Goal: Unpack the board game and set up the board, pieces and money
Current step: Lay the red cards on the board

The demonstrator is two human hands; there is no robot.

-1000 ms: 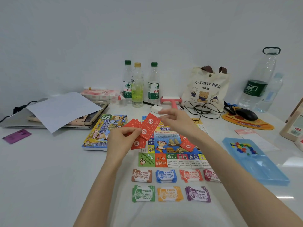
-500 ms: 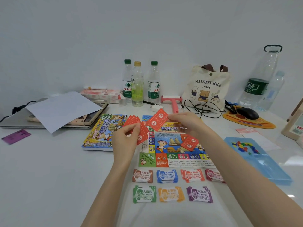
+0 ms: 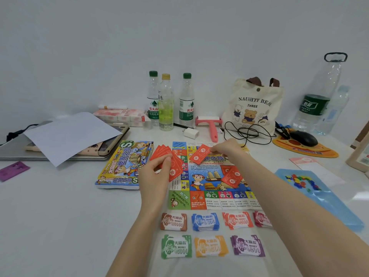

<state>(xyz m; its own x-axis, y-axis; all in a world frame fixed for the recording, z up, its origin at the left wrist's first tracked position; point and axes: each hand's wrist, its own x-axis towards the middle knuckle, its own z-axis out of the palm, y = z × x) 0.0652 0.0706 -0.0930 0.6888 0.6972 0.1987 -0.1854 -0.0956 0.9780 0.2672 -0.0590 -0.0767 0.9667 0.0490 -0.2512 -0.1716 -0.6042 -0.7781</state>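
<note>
The left hand (image 3: 154, 177) pinches a fan of red cards (image 3: 168, 160) between thumb and fingers. The right hand (image 3: 227, 149) pinches a single red card (image 3: 200, 154) over the game board (image 3: 207, 176), which lies flat on the desk (image 3: 60, 216). More red cards (image 3: 231, 176) rest on the board; money stacks (image 3: 205, 221) lie just in front of it, the game box (image 3: 125, 164) beside it.

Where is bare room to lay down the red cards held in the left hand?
Widest free patch: bare table in front of the game box, left of the money stacks, right of the purple card. Crowded: the back edge with bottles, cable and tote bag; also the board.
</note>
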